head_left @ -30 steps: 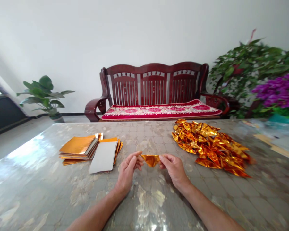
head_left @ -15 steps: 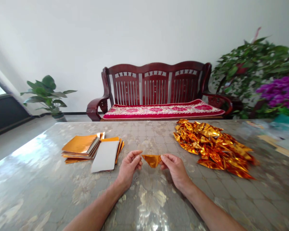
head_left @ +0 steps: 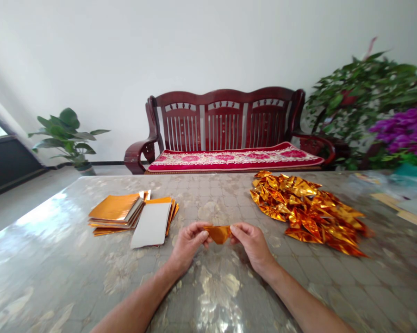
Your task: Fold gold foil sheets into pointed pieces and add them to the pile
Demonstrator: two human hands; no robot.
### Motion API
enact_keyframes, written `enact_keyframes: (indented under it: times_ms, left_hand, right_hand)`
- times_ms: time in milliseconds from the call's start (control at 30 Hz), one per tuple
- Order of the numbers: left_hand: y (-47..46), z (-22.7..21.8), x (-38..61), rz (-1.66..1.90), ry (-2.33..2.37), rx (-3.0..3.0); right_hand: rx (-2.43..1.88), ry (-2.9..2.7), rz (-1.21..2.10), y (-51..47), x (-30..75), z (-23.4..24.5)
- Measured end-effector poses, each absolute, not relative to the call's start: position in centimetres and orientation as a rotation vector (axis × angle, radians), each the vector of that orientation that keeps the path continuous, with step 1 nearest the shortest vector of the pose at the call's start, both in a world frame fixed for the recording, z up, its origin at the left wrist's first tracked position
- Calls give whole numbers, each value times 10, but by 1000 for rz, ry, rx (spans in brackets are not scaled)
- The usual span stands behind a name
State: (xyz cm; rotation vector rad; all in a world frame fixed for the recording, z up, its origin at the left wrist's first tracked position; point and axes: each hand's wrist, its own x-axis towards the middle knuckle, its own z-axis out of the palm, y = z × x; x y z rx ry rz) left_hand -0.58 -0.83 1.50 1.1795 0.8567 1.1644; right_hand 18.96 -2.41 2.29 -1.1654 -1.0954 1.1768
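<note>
A small folded piece of gold foil paper [head_left: 218, 233] is held just above the marble table [head_left: 55, 268], pinched at both ends. My left hand [head_left: 187, 245] grips its left end with thumb and fingers closed. My right hand [head_left: 252, 243] pinches its right end the same way. To the left lie stacks of flat gold foil sheets [head_left: 115, 210], one sheet [head_left: 152, 224] turned white side up. On the right is a pile of folded gold foil pieces [head_left: 307, 212].
A dark red wooden bench [head_left: 225, 134] with a red cushion stands behind the table. A potted plant [head_left: 67, 138] is on the floor at the left. Leafy plants and purple flowers [head_left: 402, 132] crowd the right. Papers [head_left: 399, 206] lie at the table's far right.
My two hands have come closer together, and the foil piece between them now looks narrower and more bunched than the triangle seen before.
</note>
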Motion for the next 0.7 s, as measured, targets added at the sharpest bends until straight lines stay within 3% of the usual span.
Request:
enact_keyframes:
  times_ms: [300, 700]
  left_hand:
    - [-2, 8, -7, 1209, 1135, 1287]
    - [4, 6, -4, 1200, 1067, 1289]
  right_hand:
    - [-1224, -1306, 932, -20, 193, 18]
    - [-1193, -1530, 871, -13, 199, 6]
